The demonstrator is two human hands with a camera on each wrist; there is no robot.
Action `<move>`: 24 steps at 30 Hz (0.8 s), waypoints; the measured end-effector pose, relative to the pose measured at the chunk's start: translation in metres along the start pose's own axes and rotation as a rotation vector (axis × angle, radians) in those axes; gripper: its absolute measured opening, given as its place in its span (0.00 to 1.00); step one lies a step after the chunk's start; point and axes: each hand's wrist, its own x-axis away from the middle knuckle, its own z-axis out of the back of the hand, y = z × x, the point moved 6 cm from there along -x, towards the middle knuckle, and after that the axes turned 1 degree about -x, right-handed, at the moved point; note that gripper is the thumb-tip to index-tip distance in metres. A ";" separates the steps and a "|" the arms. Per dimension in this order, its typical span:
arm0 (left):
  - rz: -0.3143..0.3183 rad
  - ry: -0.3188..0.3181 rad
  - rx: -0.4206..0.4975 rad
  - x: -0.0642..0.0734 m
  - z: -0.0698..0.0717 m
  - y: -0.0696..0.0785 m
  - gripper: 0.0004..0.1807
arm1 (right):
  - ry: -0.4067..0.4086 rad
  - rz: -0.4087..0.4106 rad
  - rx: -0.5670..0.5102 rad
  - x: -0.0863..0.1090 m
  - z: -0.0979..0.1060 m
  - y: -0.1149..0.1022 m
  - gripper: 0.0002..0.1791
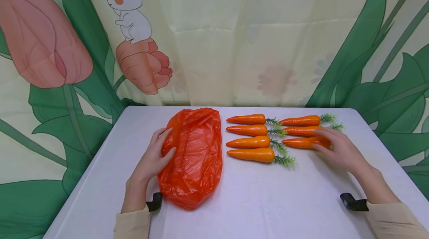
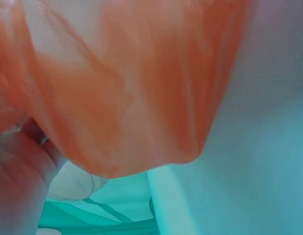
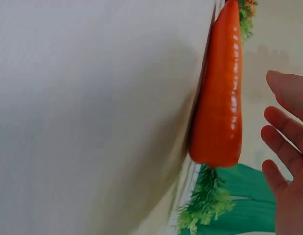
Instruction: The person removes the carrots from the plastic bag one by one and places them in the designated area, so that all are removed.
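Observation:
A crumpled red plastic bag [image 1: 192, 149] lies on the table, filling much of the left wrist view. My left hand [image 1: 154, 153] rests at its left edge, thumb and fingers spread, fingertips touching the plastic; the bag partly hides the fingers in the left wrist view. My right hand [image 1: 340, 149] hovers over the nearest carrot [image 1: 301, 142] in the right-hand column, thumb and fingers apart. In the right wrist view a gap shows between the fingers [image 3: 284, 134] and an orange carrot [image 3: 217, 98]. Two more carrots lie behind it, the middle one [image 1: 298, 131] partly covered by the hand.
Several carrots with green tops, the nearest one [image 1: 251, 155] among them, form a column between the bag and the right-hand carrots. All point left. The white table [image 1: 268, 201] ends at a patterned curtain [image 1: 214, 45]. Black wrist mounts [image 1: 353, 202] sit at both cuffs.

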 end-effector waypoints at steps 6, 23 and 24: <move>0.019 -0.010 -0.012 0.002 0.001 -0.003 0.38 | 0.015 0.018 0.001 -0.006 0.001 -0.017 0.23; -0.113 0.070 -0.275 0.006 0.014 0.016 0.41 | 0.146 0.091 0.029 -0.020 0.001 -0.073 0.21; -0.119 0.069 -0.292 0.006 0.014 0.017 0.41 | 0.159 0.103 0.028 -0.021 0.000 -0.077 0.21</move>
